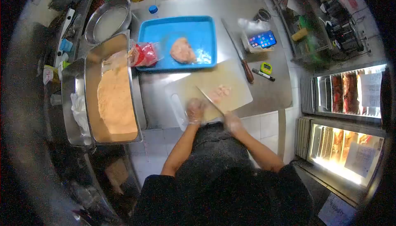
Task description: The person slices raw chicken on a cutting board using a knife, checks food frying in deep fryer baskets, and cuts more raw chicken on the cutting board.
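Note:
My right hand (234,123), in a clear glove, grips a knife (209,99) by its handle. The blade slants up and left across the white cutting board (237,75), between my left hand and a small heap of cut pale meat pieces (221,92). My left hand (195,110), also in a clear glove, is curled on the board left of the blade; what lies under its fingers is hard to make out. Beyond the board, a larger piece of raw meat (182,51) lies in a blue tray (202,26).
A steel pan of orange-tan powder (117,98) stands left, beside a red-printed plastic bag (145,54). A round metal bowl (110,21) is behind. On the right lie a long wood-handled tool (246,70), a marker (264,75), a yellow-green timer (266,68) and a phone (262,40).

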`<state>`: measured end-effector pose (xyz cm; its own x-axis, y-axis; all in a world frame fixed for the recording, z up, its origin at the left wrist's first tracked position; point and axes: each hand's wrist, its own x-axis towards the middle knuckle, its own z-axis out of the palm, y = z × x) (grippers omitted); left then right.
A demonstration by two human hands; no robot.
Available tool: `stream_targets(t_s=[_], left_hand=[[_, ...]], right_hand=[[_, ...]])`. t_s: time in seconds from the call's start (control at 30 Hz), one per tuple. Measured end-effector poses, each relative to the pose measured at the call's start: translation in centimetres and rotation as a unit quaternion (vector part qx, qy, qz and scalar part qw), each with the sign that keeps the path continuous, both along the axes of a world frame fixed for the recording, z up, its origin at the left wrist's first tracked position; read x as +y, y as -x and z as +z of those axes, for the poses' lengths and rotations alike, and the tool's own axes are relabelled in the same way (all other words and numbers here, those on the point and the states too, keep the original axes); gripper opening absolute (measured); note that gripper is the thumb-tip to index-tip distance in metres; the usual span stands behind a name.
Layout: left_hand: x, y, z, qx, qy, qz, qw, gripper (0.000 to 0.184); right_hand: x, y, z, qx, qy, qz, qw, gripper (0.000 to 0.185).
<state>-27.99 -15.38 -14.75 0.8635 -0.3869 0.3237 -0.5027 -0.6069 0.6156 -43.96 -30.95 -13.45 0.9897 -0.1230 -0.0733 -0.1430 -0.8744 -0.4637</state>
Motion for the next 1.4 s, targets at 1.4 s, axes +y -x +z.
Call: stream_targets(t_s=[1.4], left_hand=[[2.5,1.0,0.8,0.081,0.085,0.054,0.992,0.019]], right_hand=[[4.6,-5.8,3.0,-0.022,-0.009,0.017,1.0,0.012]])
